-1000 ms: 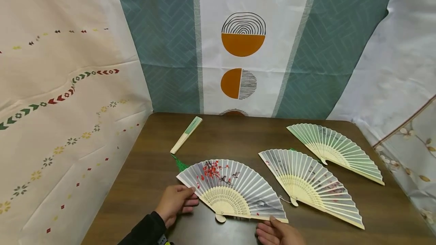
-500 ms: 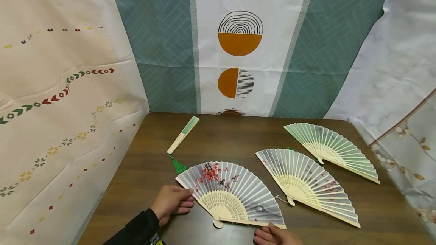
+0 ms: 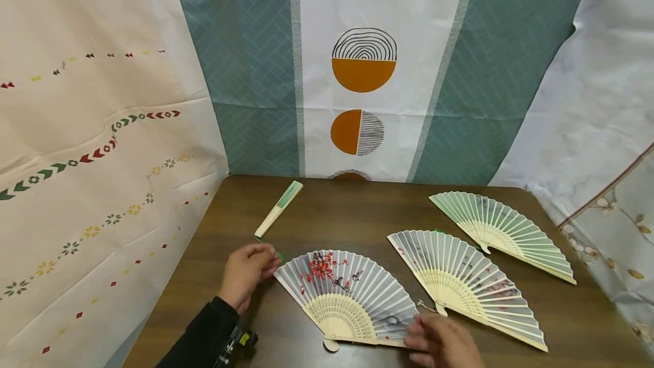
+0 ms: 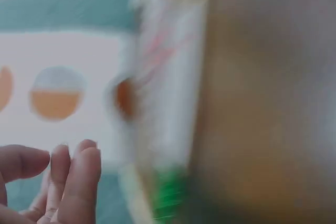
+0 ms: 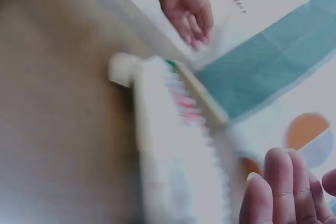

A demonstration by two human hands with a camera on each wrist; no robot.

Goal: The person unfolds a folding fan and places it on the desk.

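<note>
An unfolded grey fan with red blossoms [image 3: 352, 294] lies flat on the brown table [image 3: 357, 214] in front of me. My left hand [image 3: 248, 268] hovers just left of the fan's left edge with loosely curled fingers, holding nothing. A green tassel [image 3: 280, 255] peeks out beside it. My right hand [image 3: 440, 341] is at the fan's lower right corner, relaxed, nothing in it. In the blurred right wrist view, straight fingers [image 5: 283, 192] hang beside the fan [image 5: 173, 182], and the left hand [image 5: 186, 3] is beyond. The left wrist view shows free fingers [image 4: 68, 182].
Two more unfolded fans lie to the right, a grey one [image 3: 465, 283] and a green one [image 3: 503, 231]. A folded green fan [image 3: 279, 209] lies at the back left. Patterned cloths [image 3: 363, 67] hang around the table on three sides.
My left hand has let go of the fan's left edge and lifted up and back toward the tassel. My right hand has slid slightly right along the fan's lower corner.
</note>
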